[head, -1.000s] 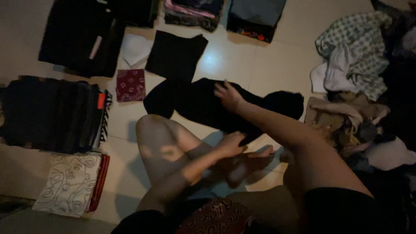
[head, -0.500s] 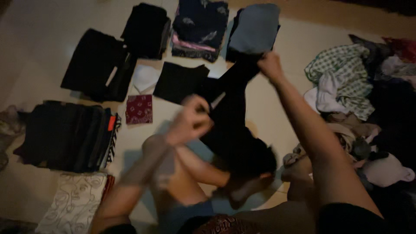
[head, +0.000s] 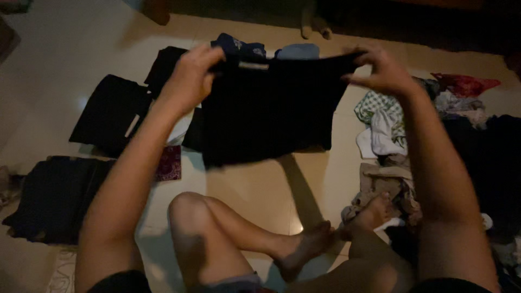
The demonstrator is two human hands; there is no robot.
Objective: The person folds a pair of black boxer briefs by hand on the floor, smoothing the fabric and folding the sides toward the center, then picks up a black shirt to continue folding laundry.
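A black garment (head: 268, 111) hangs spread out in the air in front of me, with a small pale tag at its top edge. My left hand (head: 191, 76) grips its top left corner. At the top right corner my right hand (head: 382, 69) pinches the same edge. The cloth hides part of the folded piles behind it. My bent legs and bare feet (head: 304, 250) rest on the pale tiled floor (head: 260, 184) below the garment.
Folded dark stacks lie at the left (head: 54, 198) and upper left (head: 111, 114), with a small maroon patterned cloth (head: 170, 163) between them. A loose heap of unfolded clothes (head: 391, 135), including a checked shirt, spreads along the right. More folded piles sit behind the garment.
Both hands have lifted the black garment off the floor and spread it wide by its top edge. The view has tilted up and away from the near piles.
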